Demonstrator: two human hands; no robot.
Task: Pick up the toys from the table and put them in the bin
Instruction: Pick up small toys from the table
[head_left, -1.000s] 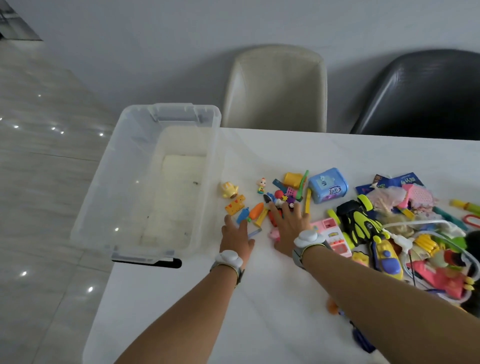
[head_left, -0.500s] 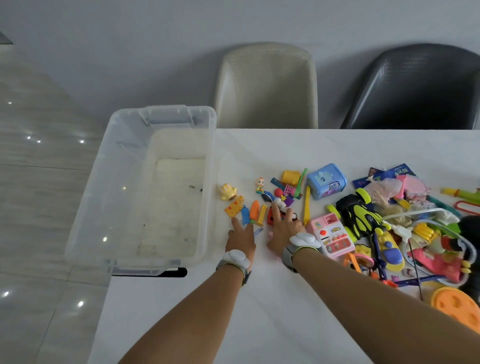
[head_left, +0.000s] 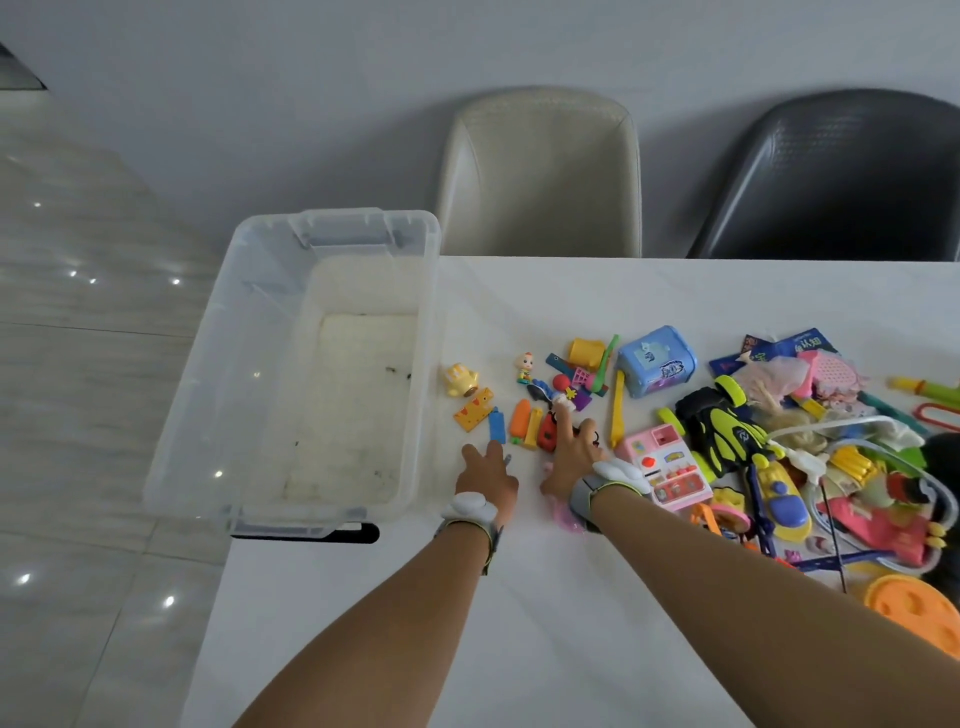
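We judge the small toys (head_left: 524, 423) at frame centre light, rigid, slick plastic; pinch across sides. Left hand (head_left: 487, 475) and right hand (head_left: 570, 457) lie splayed, holding nothing. Bin (head_left: 332, 236) centre-left, w/o toys.

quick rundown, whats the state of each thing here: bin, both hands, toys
bin: lidless, no toys inside
left hand: flat on table, fingers spread, holding nothing
right hand: fingers on the small toys, nothing lifted
toys: all on the table
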